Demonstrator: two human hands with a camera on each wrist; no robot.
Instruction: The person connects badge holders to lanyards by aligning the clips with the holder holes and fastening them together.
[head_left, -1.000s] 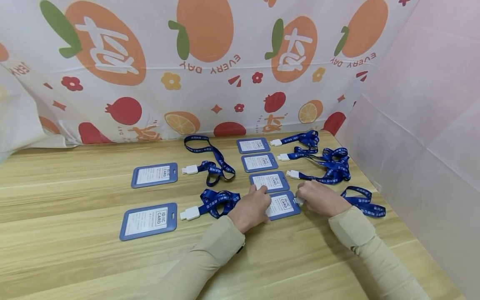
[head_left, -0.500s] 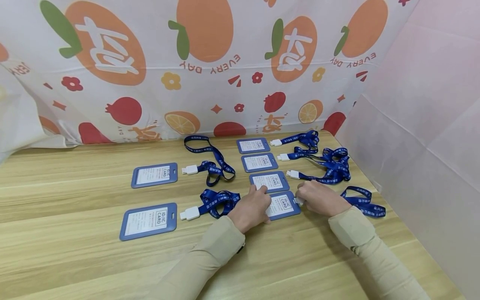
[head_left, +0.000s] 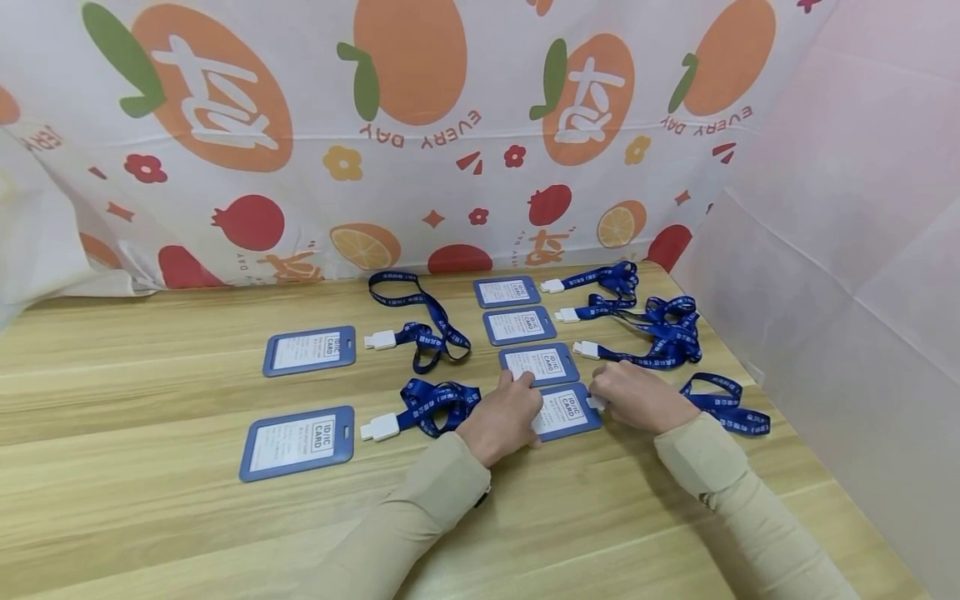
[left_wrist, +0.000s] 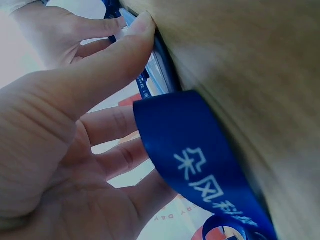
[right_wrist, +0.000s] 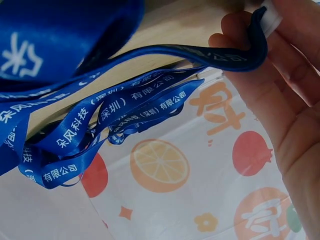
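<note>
My left hand (head_left: 498, 417) grips the left end of a blue-framed ID card holder (head_left: 566, 410), the nearest one in the right-hand column. In the left wrist view the thumb (left_wrist: 135, 37) presses along the holder's edge. At the holder's slotted right end, my right hand (head_left: 641, 396) pinches the white clip (right_wrist: 271, 17) of a lanyard. Its blue printed strap (head_left: 727, 404) runs out past the right wrist onto the table. Fingers mostly cover the clip, and the left hand hides the holder's left part. Close beyond this holder lies a second card holder (head_left: 540, 363).
Two more card holders, one (head_left: 519, 325) nearer and one (head_left: 507, 291) farther, lie behind, with bunched lanyards (head_left: 663, 333) on their right. On the left are two card holders (head_left: 297, 442) (head_left: 309, 350) beside lanyards (head_left: 431, 404) (head_left: 420, 342). A fruit-print cloth (head_left: 300, 208) hangs behind the table (head_left: 150, 533).
My right hand has shifted very slightly left, toward the holder, with the clip still pinched. My left hand and the other holders stay put.
</note>
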